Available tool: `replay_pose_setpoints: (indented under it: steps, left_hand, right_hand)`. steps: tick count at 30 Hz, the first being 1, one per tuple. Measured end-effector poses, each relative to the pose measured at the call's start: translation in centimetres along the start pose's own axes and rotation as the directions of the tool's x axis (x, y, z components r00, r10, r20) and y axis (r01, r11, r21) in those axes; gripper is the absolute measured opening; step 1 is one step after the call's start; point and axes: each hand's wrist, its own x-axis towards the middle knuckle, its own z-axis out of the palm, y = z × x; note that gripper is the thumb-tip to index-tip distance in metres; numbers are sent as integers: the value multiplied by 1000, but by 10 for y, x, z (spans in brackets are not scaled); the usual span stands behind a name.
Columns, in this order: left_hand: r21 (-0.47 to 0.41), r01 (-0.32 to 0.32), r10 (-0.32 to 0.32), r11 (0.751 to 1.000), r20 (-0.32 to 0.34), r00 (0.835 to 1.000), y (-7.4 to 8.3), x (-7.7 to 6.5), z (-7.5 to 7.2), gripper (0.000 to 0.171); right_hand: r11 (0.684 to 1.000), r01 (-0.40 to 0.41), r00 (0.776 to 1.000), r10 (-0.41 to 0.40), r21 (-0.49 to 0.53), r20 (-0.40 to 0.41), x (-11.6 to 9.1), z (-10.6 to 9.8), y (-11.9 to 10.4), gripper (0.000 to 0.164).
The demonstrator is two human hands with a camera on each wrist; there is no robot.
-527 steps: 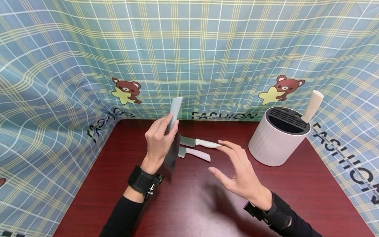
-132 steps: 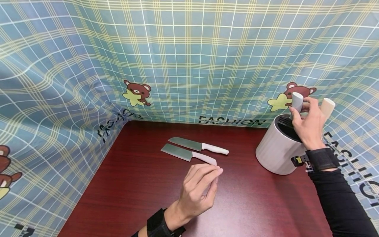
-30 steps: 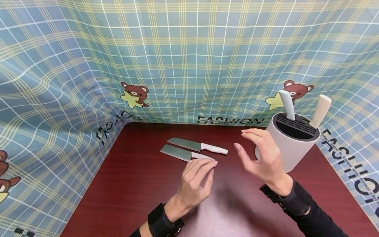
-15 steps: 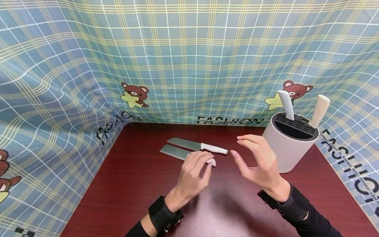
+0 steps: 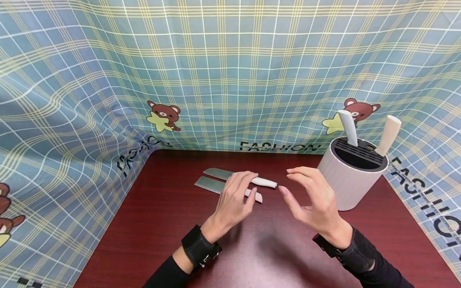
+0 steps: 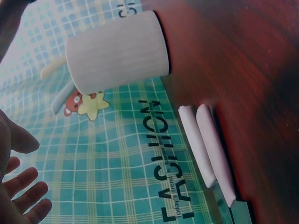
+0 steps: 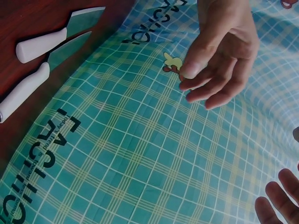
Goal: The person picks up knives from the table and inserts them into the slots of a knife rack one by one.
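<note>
Left hand [image 5: 233, 198], right hand [image 5: 318, 202]: relaxed, holding nothing. Head view: knives [image 5: 210, 185] partly hidden; left-wrist view: both handles [image 6: 216, 154] whole.

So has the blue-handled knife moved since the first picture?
Yes, rightward: held left of the knife holder earlier, the blue-handled knife now stands in it.

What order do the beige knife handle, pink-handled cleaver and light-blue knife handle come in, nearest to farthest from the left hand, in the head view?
From the left hand:
1. Pink-handled cleaver: on the table, partly hidden by that hand.
2. Light-blue knife handle: off to the right, rising from the knife block.
3. Beige knife handle: farthest right, in the same block.
</note>
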Motion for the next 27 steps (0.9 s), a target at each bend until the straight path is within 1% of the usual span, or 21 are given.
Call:
replay_pose_setpoints:
  steps: [6,11,17,23,27]
  left_hand:
    - [44,30,-33,999,66,997,-12,2,9,40]
    - [72,72,-81,995,127,989,-24,3,15,44]
    - [98,136,-153,986,193,969,-40,3,23,48]
    - [126,144,-173,981,261,950,-51,2,29,49]
    - [158,162,-205,974,315,927,-58,0,33,48]
  right_hand:
    - [1000,-3,1000,2,-9,-7,0,-1,1,35]
    - [1000,-2,1000,2,-8,-8,-2,0,0,36]
    - [1000,-7,1000,7,-5,5,-4,-1,0,36]
    - [1000,-19,999,19,6,31,-8,0,0,37]
    - [999,-41,997,40,9,65,-13,0,0,38]
